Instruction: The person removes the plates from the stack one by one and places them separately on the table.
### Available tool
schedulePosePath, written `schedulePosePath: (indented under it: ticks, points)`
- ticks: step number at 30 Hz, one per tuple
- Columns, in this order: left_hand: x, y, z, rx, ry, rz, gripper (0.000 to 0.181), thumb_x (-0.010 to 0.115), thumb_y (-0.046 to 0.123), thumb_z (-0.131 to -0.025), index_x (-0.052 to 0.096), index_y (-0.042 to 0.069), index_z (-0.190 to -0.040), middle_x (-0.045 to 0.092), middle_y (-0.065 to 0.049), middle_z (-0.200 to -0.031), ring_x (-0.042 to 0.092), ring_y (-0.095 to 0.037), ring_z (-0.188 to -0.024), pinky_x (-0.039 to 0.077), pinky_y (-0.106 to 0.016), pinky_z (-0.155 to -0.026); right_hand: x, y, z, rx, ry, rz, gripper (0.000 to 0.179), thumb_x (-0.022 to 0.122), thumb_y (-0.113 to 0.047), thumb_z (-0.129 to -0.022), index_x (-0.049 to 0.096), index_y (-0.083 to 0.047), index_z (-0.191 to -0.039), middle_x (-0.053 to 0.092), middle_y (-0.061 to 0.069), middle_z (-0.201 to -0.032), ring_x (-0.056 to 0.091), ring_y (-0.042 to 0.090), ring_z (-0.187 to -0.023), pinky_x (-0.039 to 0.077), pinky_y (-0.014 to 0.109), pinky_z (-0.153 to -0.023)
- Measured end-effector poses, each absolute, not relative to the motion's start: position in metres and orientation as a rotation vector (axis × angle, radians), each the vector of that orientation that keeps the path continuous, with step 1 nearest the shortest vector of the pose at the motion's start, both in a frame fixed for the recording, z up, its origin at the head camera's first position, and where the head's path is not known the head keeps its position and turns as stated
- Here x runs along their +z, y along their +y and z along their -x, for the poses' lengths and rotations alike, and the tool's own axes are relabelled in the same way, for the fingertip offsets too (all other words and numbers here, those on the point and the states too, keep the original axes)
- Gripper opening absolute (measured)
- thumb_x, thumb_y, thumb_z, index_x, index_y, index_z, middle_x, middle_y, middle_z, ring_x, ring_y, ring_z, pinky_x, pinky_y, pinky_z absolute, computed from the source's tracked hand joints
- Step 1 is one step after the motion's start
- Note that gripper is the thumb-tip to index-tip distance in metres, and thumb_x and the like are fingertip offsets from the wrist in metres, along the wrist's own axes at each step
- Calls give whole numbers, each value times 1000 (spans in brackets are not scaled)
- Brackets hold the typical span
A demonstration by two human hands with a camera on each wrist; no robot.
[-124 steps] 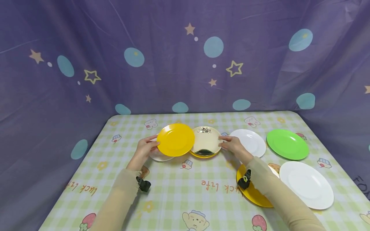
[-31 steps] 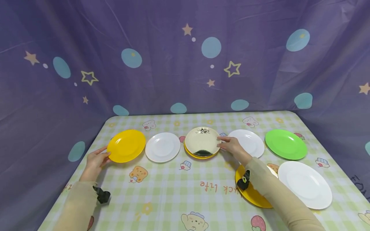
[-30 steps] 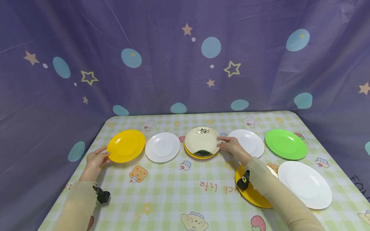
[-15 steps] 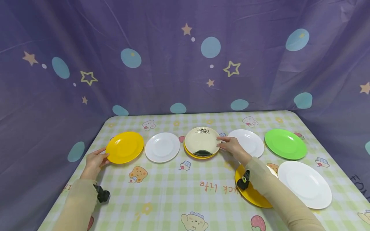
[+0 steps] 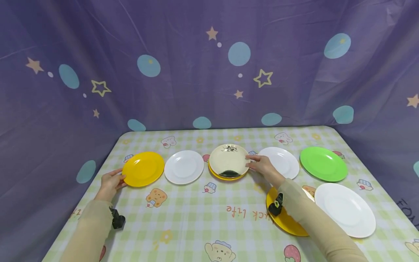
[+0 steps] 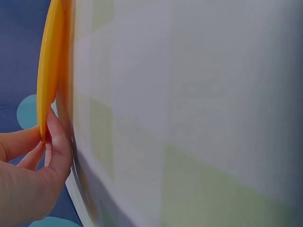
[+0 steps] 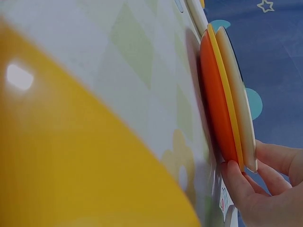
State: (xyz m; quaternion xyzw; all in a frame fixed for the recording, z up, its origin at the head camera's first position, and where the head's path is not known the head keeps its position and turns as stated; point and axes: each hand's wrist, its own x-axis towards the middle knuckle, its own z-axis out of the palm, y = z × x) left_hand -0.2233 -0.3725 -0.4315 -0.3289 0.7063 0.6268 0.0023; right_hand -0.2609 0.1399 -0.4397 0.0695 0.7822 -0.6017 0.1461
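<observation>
At the left of the table my left hand (image 5: 111, 182) pinches the rim of a yellow plate (image 5: 143, 169). The left wrist view shows that yellow plate (image 6: 49, 61) edge-on, just over the cloth, with fingers on both sides of its rim. A cream plate (image 5: 229, 160) with a dark flower print lies on a smaller-showing yellow plate (image 5: 226, 177) near the middle. My right hand (image 5: 263, 167) holds their right rims; in the right wrist view its fingers span both the cream plate (image 7: 241, 99) and the yellow plate (image 7: 218, 90). A white plate (image 5: 184, 167) lies between the hands.
To the right lie a white plate (image 5: 283, 163), a green plate (image 5: 324, 163) and a larger white plate (image 5: 345, 209). Another yellow plate (image 5: 286, 218) lies under the right forearm, which partly hides it. A checked cloth (image 5: 183, 225) covers the table, with a purple curtain (image 5: 183, 98) behind.
My left hand has carried the yellow plate from beside the cream plate to the far left, uncovering the white plate, then lowered it slightly. My right hand has stayed at the stacked plates.
</observation>
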Motion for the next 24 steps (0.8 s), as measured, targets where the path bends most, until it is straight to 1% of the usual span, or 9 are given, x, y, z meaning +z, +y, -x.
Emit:
schedulePosePath:
  ticks: [3, 6, 12, 15, 17, 20, 22, 24]
  points:
    - [-435, -373, 226, 1940, 2227, 1051, 54, 47, -4, -89, 31, 0, -140, 53, 9, -59, 57, -7, -51, 55, -21, -52, -439, 140, 261, -1734, 2243, -203, 44, 62, -7, -85, 51, 0, -127, 39, 18, -140, 53, 2, -77, 51, 18, -77]
    - [-437, -374, 228, 1918, 2238, 1061, 53, 47, -4, -89, 32, 0, -139, 53, 7, -61, 57, -7, -51, 55, -21, -52, -440, 141, 260, -1729, 2244, -208, 44, 62, -7, -85, 52, -1, -127, 40, 18, -139, 52, 1, -74, 51, 16, -73]
    - [-436, -373, 230, 1872, 2275, 1079, 52, 48, -5, -88, 34, -1, -138, 53, 3, -66, 56, -8, -50, 55, -22, -51, -440, 142, 261, -1730, 2254, -192, 44, 61, -6, -85, 52, 0, -127, 40, 19, -139, 51, 0, -72, 50, 14, -71]
    - [-436, -372, 231, 1831, 2300, 1095, 52, 48, -5, -88, 36, -1, -138, 56, -3, -77, 56, -8, -50, 54, -21, -51, -440, 142, 260, -1702, 2259, -209, 43, 61, -8, -85, 52, -2, -127, 41, 17, -139, 50, 2, -73, 49, 15, -71]
    - [-436, -371, 231, 1806, 2310, 1105, 50, 48, -4, -89, 36, -1, -138, 57, -12, -91, 55, -7, -50, 54, -21, -50, -439, 142, 260, -1695, 2257, -217, 43, 61, -9, -86, 52, -3, -127, 40, 17, -139, 50, 2, -73, 50, 15, -72]
    - [-436, -370, 232, 1780, 2316, 1112, 49, 46, -3, -90, 36, 0, -138, 52, -20, -114, 55, -6, -51, 54, -20, -51, -438, 141, 261, -1722, 2248, -218, 44, 61, -7, -85, 52, -1, -127, 39, 18, -140, 51, 0, -72, 51, 15, -73]
    - [-437, -371, 232, 1771, 2317, 1113, 49, 45, -3, -90, 35, -1, -138, 48, -23, -120, 54, -6, -52, 54, -20, -51, -438, 141, 261, -1747, 2245, -207, 44, 62, -5, -84, 52, 1, -127, 39, 19, -140, 52, -1, -71, 52, 15, -73]
    - [-437, -372, 233, 1764, 2320, 1113, 49, 45, -2, -90, 35, 0, -138, 49, -22, -119, 53, -5, -52, 53, -20, -51, -439, 140, 262, -1752, 2248, -199, 44, 62, -4, -83, 52, 2, -126, 39, 19, -140, 53, -2, -71, 52, 14, -73]
